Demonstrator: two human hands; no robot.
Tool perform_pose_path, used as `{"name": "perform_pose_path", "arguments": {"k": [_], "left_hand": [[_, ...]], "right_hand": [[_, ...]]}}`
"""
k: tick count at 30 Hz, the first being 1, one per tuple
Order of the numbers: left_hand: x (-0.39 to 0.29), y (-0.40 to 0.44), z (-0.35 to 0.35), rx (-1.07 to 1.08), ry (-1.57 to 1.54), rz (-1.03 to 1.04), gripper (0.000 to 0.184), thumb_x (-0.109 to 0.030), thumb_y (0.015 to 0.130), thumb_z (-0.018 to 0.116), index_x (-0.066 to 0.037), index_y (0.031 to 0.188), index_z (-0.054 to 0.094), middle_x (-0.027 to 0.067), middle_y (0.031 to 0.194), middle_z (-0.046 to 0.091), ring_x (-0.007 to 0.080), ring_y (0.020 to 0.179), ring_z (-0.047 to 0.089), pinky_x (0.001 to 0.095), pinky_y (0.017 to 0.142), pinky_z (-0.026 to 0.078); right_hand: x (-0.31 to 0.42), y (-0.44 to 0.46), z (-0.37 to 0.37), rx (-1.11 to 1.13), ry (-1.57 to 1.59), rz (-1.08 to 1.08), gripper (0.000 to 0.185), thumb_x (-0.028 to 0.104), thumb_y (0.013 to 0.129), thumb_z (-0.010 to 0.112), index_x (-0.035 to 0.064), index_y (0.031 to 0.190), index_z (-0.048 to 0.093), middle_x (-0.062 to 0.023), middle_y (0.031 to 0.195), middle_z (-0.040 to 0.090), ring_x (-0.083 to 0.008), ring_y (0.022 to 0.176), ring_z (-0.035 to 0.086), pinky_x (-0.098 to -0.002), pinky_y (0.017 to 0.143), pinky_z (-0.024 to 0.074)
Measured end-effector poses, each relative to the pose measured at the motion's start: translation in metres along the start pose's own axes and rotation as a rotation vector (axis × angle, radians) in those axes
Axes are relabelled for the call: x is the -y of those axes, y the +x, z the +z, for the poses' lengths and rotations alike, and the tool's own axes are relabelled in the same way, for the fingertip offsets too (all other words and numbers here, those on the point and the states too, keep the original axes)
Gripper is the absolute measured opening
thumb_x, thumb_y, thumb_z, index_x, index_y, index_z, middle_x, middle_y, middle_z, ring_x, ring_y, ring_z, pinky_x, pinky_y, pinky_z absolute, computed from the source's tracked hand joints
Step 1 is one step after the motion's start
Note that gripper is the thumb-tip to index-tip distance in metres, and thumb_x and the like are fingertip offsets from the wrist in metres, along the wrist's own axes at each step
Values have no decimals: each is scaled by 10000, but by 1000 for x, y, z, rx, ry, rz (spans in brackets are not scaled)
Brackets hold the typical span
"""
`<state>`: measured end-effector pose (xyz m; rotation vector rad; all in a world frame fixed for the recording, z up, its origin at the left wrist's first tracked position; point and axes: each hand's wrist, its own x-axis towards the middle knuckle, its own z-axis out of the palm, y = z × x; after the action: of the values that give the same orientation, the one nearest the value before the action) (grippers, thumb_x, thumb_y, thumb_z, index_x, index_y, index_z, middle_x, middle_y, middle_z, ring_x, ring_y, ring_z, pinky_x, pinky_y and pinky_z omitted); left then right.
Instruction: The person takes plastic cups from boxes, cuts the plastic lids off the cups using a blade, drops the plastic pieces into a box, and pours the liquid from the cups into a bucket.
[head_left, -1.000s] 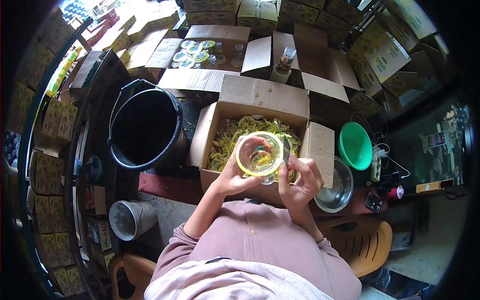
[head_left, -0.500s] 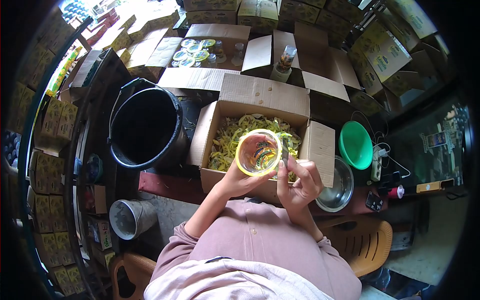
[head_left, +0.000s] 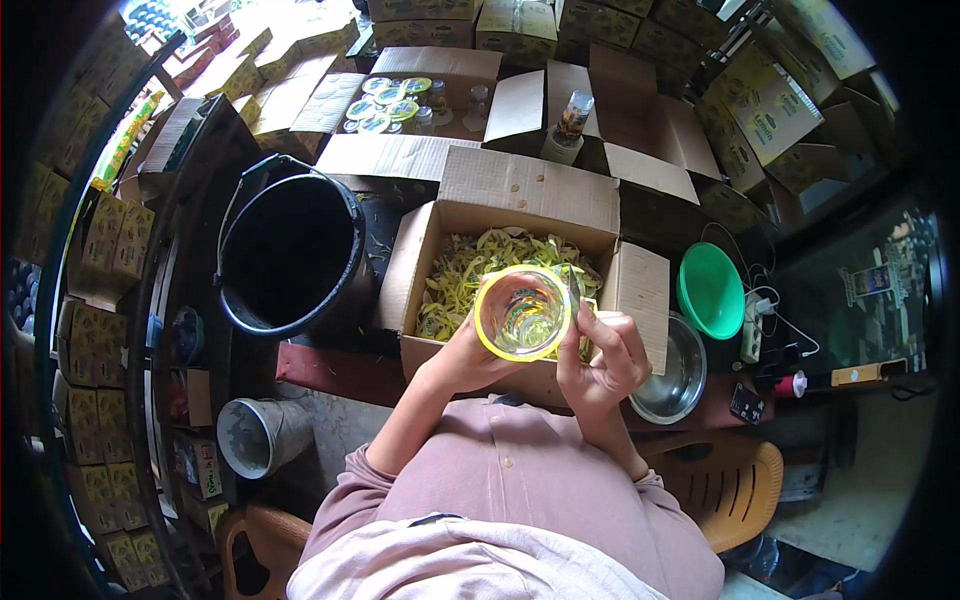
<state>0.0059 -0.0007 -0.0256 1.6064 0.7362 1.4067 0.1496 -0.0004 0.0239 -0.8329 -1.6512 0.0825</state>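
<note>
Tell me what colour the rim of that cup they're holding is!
Yellow; the cup's rim shows best in the head view.

White glare floods the upper left, bleaching the boxes [head_left: 237, 78] there; dim lower right, fisheye edges bowing into black corners!

seemingly a packing workshop; stacked printed cartons [head_left: 97, 430]; open box [head_left: 528, 185] of yellow scraps [head_left: 450, 285]
</note>
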Motion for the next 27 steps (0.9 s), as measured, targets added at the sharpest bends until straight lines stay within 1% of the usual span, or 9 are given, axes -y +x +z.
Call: {"name": "perform_pose_path", "arguments": {"k": [4, 11, 14, 17, 21, 22, 23, 25, 27], "left_hand": [[-2, -1, 1, 65, -6, 24, 709, 3, 632, 731, -51, 1208, 322, 88, 1170, 403, 186, 1118, 414, 327, 958, 337], [-9, 7, -1, 50, -173, -57, 635, -41, 678, 704, -21, 1187, 325, 94, 1146, 415, 184, 1100, 427, 314, 951, 341], [-9, 8, -5, 13, -171, -82, 610, -35, 691, 690, -27, 1181, 327, 88, 1136, 421, 170, 1091, 429, 304, 947, 339], [-4, 5, -15, -124, -351, -204, 574, -5, 727, 646, -28, 1207, 332, 74, 1135, 416, 164, 1070, 439, 305, 929, 359], [2, 1, -33, -184, -555, -232, 498, -118, 815, 559, -27, 1245, 326, 95, 1133, 470, 174, 1069, 473, 299, 848, 426], [3, 0, -35, -191, -552, -228, 476, -165, 831, 540, -23, 1241, 344, 104, 1140, 480, 189, 1078, 473, 312, 851, 428], [2, -2, -38, -211, -617, -267, 475, -162, 831, 538, -21, 1241, 346, 106, 1144, 479, 193, 1077, 473, 318, 851, 429], [0, -4, -42, -256, -746, -332, 471, -157, 831, 533, -15, 1241, 351, 109, 1152, 476, 201, 1076, 473, 329, 852, 432], [6, -10, -47, -224, -807, -322, 554, -285, 833, 508, -5, 1273, 322, 120, 1152, 469, 201, 1055, 478, 360, 842, 442]], "right_hand": [[-9, 2, -1, 17, 15, 0, 296, -59, 642, 660, 48, 918, 653, -39, 642, 537, -123, 549, 548, -237, 509, 451], [-14, 1, -1, -33, 65, 140, 287, -56, 650, 664, 45, 918, 647, -48, 659, 555, -118, 569, 560, -234, 534, 459], [-16, -4, -5, -27, 57, 192, 293, -93, 693, 632, 13, 965, 603, -19, 693, 509, -71, 627, 498, -183, 585, 426], [-34, -10, -9, -94, 305, 478, 333, -63, 665, 668, 36, 980, 624, -3, 701, 560, -59, 643, 550, -197, 570, 471], [-103, -37, -13, 376, 766, 890, 352, -59, 696, 643, 33, 1034, 601, -7, 728, 567, -65, 666, 552, -200, 608, 473], [-112, -47, -8, 668, 22, 667, 385, -56, 682, 631, 43, 1052, 594, -59, 715, 581, -117, 628, 566, -242, 594, 472], [-130, -65, -8, 707, -495, 75, 403, -43, 661, 626, 50, 1052, 594, -107, 700, 585, -176, 585, 570, -282, 563, 464], [-110, -59, -13, 610, -75, 502, 386, -30, 654, 631, 42, 1032, 601, -113, 682, 579, -197, 570, 568, -288, 557, 465], [-115, -68, -20, 472, -142, 554, 353, -44, 666, 626, 24, 1011, 605, -78, 678, 583, -144, 583, 571, -275, 526, 467]]}}
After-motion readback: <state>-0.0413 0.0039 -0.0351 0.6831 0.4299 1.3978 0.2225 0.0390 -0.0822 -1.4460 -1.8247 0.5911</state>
